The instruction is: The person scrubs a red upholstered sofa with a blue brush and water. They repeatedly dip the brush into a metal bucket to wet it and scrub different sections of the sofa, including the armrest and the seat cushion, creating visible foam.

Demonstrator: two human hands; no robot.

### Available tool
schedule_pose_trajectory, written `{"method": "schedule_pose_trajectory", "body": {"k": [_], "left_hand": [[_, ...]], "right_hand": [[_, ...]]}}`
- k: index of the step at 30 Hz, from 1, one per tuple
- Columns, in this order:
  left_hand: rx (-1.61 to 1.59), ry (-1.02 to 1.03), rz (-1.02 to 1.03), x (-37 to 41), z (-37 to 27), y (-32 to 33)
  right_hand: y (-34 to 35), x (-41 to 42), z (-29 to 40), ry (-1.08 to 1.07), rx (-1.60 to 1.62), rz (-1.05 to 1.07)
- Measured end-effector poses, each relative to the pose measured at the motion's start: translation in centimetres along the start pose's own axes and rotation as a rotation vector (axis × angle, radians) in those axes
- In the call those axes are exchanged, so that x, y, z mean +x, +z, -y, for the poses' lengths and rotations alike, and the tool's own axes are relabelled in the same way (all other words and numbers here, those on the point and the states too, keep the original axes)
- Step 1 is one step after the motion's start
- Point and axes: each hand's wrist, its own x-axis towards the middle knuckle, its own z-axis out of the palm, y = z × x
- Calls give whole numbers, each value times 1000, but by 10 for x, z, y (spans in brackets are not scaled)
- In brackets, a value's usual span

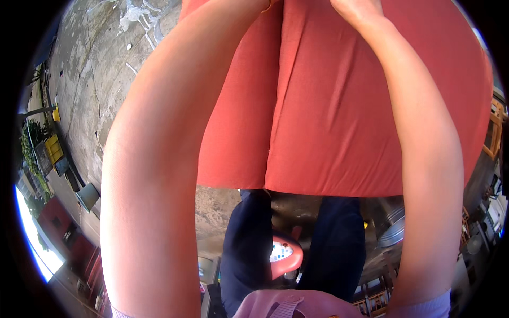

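Observation:
A large piece of red cloth (334, 111) hangs before me, with a long fold running down it and its straight lower edge above my knees. Both my forearms reach up over it. The top of the picture cuts off my left hand; only the wrist shows, with a thin band on it. Part of my right hand (360, 10) appears against the cloth at the top edge. Its fingers are out of view, so its grip cannot be made out.
Cracked concrete ground (87, 79) with white splashes lies to the left. A grey bucket (88, 197) and a yellow crate (53, 148) stand farther left. Below the cloth are my dark trousers (250, 238), a pink-rimmed object (292, 264) between them and a metal basin (391, 230) at right.

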Motion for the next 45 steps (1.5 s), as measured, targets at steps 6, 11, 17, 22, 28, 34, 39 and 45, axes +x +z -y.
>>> {"method": "schedule_pose_trajectory", "body": {"k": [6,11,17,22,28,34,39,45], "left_hand": [[281,270,279,56,-23,27],[264,409,432,34,-19,18],[45,310,578,-18,-36,2],[5,293,692,-69,-44,0],[-89,232,873,-146,-72,-17],[-237,124,882,-243,-102,-20],[-328,82,856,-314,-126,-34],[-341,58,898,-379,-170,-38]], "right_hand": [[54,-1,-28,144,100,92],[53,-19,-28,-2,137,118],[49,-63,-1,13,150,229],[40,-101,27,26,272,400],[27,-167,56,-28,340,574],[11,-234,89,-89,348,772],[-2,-289,113,-138,380,864],[-4,-343,116,-315,379,867]]}}
